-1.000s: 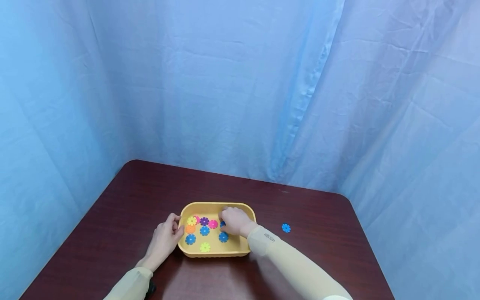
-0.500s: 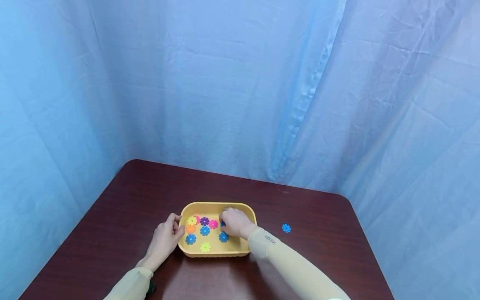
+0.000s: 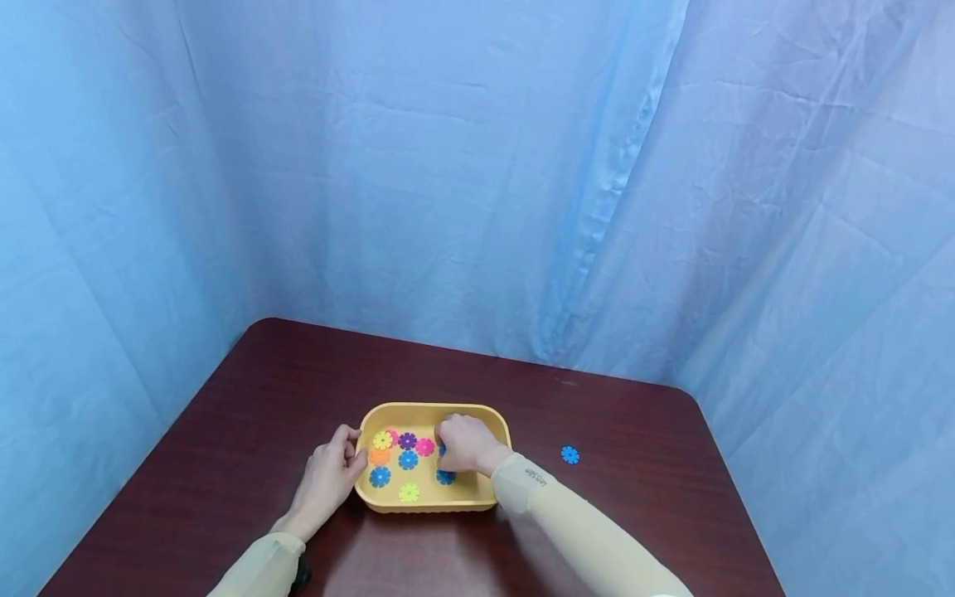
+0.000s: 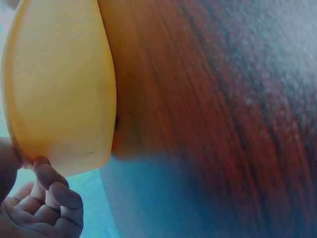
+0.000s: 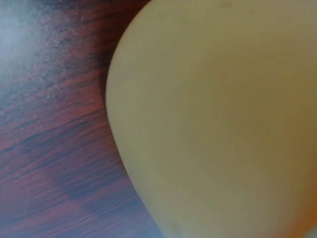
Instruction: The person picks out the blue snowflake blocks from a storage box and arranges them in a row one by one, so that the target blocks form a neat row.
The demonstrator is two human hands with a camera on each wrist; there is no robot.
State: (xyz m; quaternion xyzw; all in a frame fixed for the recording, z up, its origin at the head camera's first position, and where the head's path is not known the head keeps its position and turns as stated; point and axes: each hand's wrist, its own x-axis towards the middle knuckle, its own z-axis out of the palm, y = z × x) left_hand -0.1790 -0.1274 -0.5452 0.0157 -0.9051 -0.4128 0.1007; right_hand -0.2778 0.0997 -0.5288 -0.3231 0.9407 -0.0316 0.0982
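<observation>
A yellow plastic tray [image 3: 418, 505] stands on the dark red table and holds several flat, notched snowflake discs. My left hand [image 3: 325, 478] pinches the tray's left rim between thumb and fingers; the left wrist view shows curled fingers [image 4: 49, 178] at its wall. Inside the tray on the right, my right hand [image 3: 466, 444] reaches down with bent fingers and pinches a blue snowflake disc [image 3: 442, 452], mostly hidden by the hand. Another blue disc [image 3: 445, 478] lies right below those fingertips. The right wrist view has only the tray's outer wall [image 5: 208, 119], blurred.
Left of the right hand lie yellow [image 3: 382, 440], orange [image 3: 380, 457], purple [image 3: 407, 441], pink [image 3: 424, 448] and blue discs [image 3: 380, 477]. One blue disc [image 3: 570, 454] is outside, on the table [image 3: 627, 514]. Light blue curtains [image 3: 448, 182] surround the table.
My right fingers have shifted slightly, and the pinched blue disc now reaches lower, overlapping the blue disc beneath it. The left hand and the tray stay in place.
</observation>
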